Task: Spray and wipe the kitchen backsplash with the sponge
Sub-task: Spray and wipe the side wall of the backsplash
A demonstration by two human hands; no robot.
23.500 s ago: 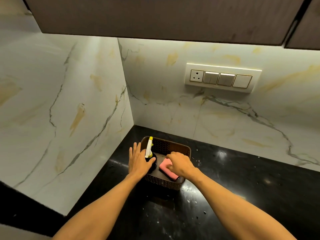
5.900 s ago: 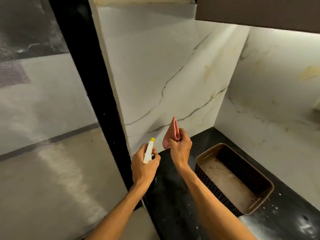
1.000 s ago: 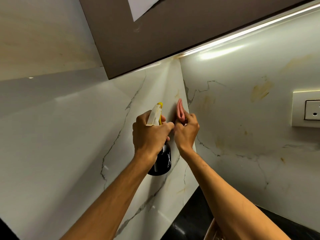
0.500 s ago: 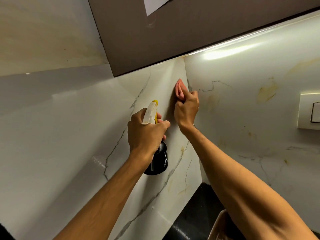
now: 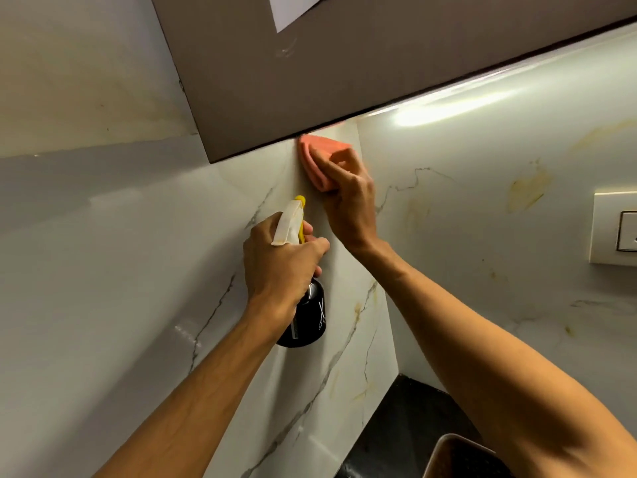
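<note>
The right hand (image 5: 348, 201) has its grip clamped on the folded sponge (image 5: 315, 157), pressed to the backsplash (image 5: 465, 253) at 12 o'clock, right under the cabinet (image 5: 310, 81) edge. The left hand (image 5: 279, 267), grip clamped round the bottle (image 5: 308, 322) neck, holds it at 6 o'clock from the sponge, nozzle up beside the right wrist. A trigger squeeze now would likely wet that wrist, not the wall. The sponge could snag on the cabinet lip and skip the corner seam. Spray drifting to the switch plate (image 5: 613, 229) at 3 o'clock would be a hazard. The bottle is black, so its fill cannot be told. The basket (image 5: 444, 453), at 5 o'clock on the tabletop (image 5: 389, 426), shows one corner only; its contents are hidden.
</note>
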